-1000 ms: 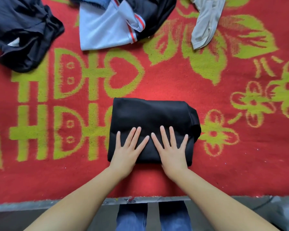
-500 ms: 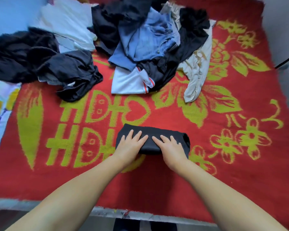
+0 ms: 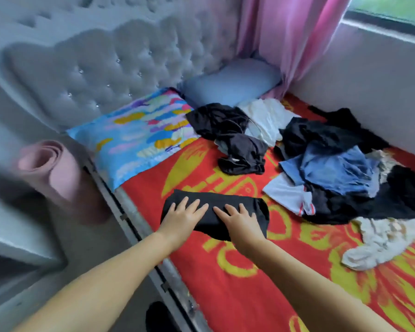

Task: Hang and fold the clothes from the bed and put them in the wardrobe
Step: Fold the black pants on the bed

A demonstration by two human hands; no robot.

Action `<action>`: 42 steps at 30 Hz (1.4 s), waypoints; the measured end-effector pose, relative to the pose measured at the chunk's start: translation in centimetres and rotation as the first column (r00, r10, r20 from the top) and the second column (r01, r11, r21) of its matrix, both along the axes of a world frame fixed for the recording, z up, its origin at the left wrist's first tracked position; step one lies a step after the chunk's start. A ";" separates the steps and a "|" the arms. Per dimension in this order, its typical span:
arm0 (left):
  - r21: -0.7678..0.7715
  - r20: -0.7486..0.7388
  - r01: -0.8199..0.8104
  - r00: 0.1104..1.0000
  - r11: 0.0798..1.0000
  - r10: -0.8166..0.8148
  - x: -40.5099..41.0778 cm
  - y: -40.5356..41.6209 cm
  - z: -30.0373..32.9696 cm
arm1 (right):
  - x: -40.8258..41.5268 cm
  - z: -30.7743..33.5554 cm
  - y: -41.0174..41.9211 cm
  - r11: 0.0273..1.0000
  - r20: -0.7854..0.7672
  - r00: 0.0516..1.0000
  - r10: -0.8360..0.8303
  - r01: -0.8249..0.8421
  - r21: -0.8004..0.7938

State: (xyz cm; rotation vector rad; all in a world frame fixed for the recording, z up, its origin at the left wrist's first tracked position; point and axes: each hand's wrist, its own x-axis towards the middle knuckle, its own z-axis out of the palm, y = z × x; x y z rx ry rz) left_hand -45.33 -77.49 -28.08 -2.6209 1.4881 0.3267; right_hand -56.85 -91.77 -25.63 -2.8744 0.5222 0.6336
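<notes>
Head view: folded black garment (image 3: 240,204) under flat fingers (image 3: 197,205) (both hands).

The view swings up and to the left between the earlier pictures and now. The folded black garment (image 3: 216,213) moves from the centre of the frame to just left of centre, and looks flatter and longer. The left hand (image 3: 181,218) and right hand (image 3: 241,222) now sit lower left of the middle. The heap of loose dark, blue and white clothes (image 3: 326,168) shifts from the top edge to the right middle. A grey tufted headboard (image 3: 101,75), a colourful patterned pillow (image 3: 139,135), a pale blue pillow (image 3: 230,82), a pink curtain (image 3: 290,37) and a rolled pink mat (image 3: 55,168) come into sight.
</notes>
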 end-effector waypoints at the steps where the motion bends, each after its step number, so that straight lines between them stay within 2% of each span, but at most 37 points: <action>1: 0.009 0.008 -0.071 0.997 0.997 0.071 0.4 2.5 0.7 | 1.4 0.6 1.8 0.998 0.011 0.998 0.065 -0.065 -0.010; 7: 0.009 0.066 -0.419 0.906 0.908 0.418 2.0 19.5 3.0 | 8.7 2.9 16.1 0.899 0.046 0.898 0.437 -0.434 -0.055; 15: 0.042 0.077 -0.651 0.758 0.758 0.648 2.3 43.3 2.6 | 14.4 2.9 39.2 0.734 0.000 0.734 0.679 -0.679 -0.029; 22: 0.124 0.092 -0.737 0.675 0.664 0.732 3.3 62.4 2.7 | 17.7 3.0 58.3 0.621 -0.002 0.621 0.784 -0.783 0.040; 31: 0.111 0.062 -0.841 0.537 0.529 0.841 7.0 77.0 1.9 | 25.0 2.2 73.6 0.468 -0.021 0.468 0.884 -0.883 0.044; 42: 0.113 0.022 -0.843 0.531 0.526 0.847 22.1 88.4 -2.0 | 40.9 -2.4 85.0 0.455 -0.066 0.451 0.890 -0.885 0.096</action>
